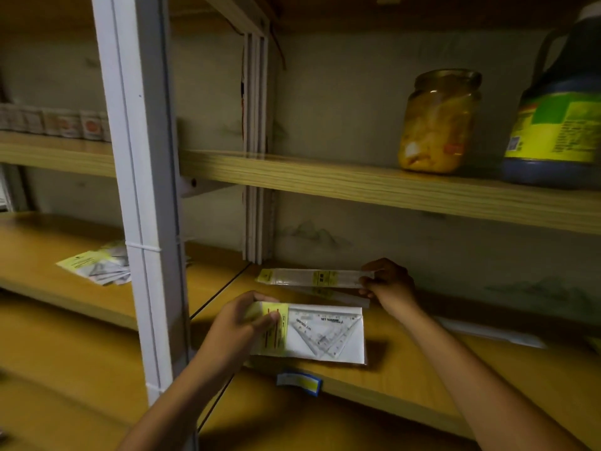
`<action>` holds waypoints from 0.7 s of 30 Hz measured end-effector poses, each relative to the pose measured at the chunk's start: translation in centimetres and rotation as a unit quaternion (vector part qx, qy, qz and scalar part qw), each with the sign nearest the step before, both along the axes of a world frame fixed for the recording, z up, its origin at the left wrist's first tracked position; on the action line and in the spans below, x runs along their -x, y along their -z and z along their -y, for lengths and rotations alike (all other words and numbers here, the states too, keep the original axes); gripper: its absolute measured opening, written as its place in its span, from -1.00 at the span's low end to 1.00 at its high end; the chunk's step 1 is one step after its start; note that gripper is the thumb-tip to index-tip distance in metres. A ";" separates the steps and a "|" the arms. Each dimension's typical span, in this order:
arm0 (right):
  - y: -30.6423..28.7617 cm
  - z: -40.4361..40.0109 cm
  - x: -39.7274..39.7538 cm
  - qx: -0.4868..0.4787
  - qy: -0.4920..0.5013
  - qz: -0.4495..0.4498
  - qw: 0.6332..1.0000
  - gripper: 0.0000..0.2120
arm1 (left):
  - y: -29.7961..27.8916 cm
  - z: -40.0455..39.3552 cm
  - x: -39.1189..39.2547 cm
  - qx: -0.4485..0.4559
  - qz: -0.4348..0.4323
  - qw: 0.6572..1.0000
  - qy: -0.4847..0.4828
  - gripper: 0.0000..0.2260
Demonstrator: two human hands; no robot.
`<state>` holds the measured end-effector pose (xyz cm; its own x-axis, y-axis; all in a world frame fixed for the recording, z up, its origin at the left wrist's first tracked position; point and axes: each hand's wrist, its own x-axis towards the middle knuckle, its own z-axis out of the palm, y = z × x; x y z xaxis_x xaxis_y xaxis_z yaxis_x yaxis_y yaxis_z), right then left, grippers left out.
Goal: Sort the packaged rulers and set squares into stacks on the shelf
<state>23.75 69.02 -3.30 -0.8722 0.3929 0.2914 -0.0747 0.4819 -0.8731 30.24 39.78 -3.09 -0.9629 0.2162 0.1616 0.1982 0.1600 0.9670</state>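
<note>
My left hand (242, 323) grips the yellow-labelled end of a packaged set square (325, 333) that lies on a small stack at the front of the wooden shelf (406, 379). My right hand (388, 284) pinches the right end of a long packaged ruler (312, 276), held flat just above another ruler pack (338, 296) near the back of the shelf. A loose pile of set square packs (97, 265) lies on the neighbouring shelf bay to the left.
A white metal upright (143, 222) splits the two bays, right beside my left arm. A shelf board above carries a glass jar (437, 122) and a dark jug (559, 109). A blue-and-yellow price tag (299, 382) hangs on the shelf edge. White packs (487, 332) lie at the right.
</note>
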 end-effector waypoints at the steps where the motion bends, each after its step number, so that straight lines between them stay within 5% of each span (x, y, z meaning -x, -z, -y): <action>1: 0.2 0.0 0.2 -0.028 0.008 0.011 1.000 -0.86 | 0.1 0.1 -0.3 0.000 -0.002 1.000 -0.004 -0.89; 7: 0.9 -0.1 0.6 -0.213 0.018 0.074 0.974 -0.89 | 0.9 0.9 -0.9 -0.015 -0.005 1.000 -0.005 -0.91; 21: 0.7 -0.8 -0.2 -0.246 -0.012 0.061 0.967 -0.90 | 0.4 2.2 0.5 -0.008 -0.019 1.000 -0.010 -0.92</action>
